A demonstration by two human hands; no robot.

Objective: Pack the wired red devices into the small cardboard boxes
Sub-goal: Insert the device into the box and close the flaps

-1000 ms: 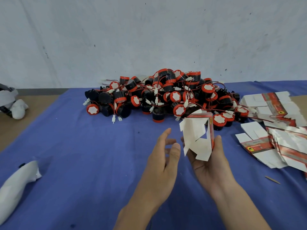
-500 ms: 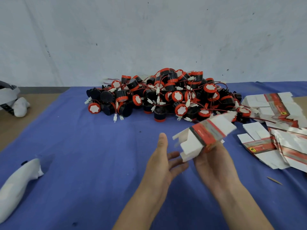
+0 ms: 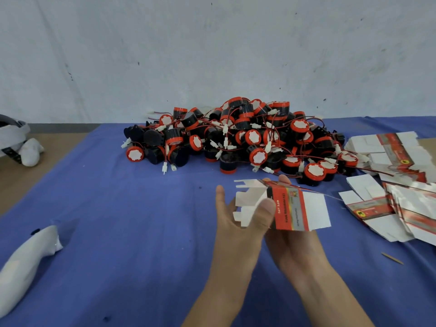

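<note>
I hold a small cardboard box (image 3: 304, 210), white with a red and grey band, on its side in front of me; its flaps at the left end are open. My right hand (image 3: 292, 249) grips it from below, fingertips showing behind its top edge. My left hand (image 3: 238, 230) holds the open end, one finger curled over the white flaps and the thumb pointing up. Behind the box lies a big pile of wired red devices (image 3: 247, 142), black bodies with red caps and white plugs. Flat unfolded boxes (image 3: 405, 192) are stacked at the right.
A blue cloth (image 3: 118, 220) covers the table up to the grey wall. A white bundle (image 3: 26, 263) lies at the lower left, and a white and grey object (image 3: 16, 142) at the far left. Near the right edge lies a thin wooden stick (image 3: 392, 258).
The box has turned from upright to lying level with its open flaps to the left. My left hand, open and apart before, has closed in on the open end.
</note>
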